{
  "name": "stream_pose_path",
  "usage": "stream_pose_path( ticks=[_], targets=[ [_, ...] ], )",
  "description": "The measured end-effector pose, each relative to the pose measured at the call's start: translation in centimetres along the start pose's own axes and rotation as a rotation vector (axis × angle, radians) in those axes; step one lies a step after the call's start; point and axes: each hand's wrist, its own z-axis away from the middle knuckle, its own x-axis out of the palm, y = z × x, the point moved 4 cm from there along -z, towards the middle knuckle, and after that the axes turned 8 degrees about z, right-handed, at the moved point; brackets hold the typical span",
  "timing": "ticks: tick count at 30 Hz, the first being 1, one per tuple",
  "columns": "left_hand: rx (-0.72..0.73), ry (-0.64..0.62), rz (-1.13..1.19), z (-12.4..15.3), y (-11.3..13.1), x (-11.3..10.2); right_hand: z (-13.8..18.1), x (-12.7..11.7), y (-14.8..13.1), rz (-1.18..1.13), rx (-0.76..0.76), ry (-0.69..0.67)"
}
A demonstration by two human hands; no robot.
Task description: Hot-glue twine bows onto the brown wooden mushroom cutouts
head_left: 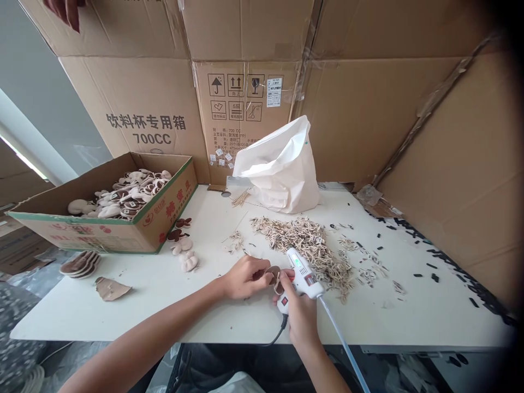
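Note:
My left hand (245,278) pinches a small brown-and-cream shaped piece (275,275) at the middle of the white table (164,300). My right hand (301,316) is shut around a white hot glue gun (305,275), whose nozzle end is right beside that piece. A long translucent glue stick (344,344) trails from the gun toward the lower right, and a black cord (278,327) hangs below it. A heap of thin pale wooden strips (303,245) lies just beyond both hands.
An open cardboard box (164,202) of cream and brown pieces stands at the left, with a small stack (79,265) and a cardboard scrap (110,288) near it. A white bag (282,169) stands behind. Small black bits (429,262) lie right; flattened cardboard (429,120) walls the back.

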Motion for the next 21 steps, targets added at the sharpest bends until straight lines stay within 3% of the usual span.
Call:
stream_pose_path(
  ticks=[21],
  targets=[
    [0.023,-0.052,-0.047,-0.11,0.7,0.28,-0.1,0.09,0.22,-0.031,0.013,-0.023]
  ],
)
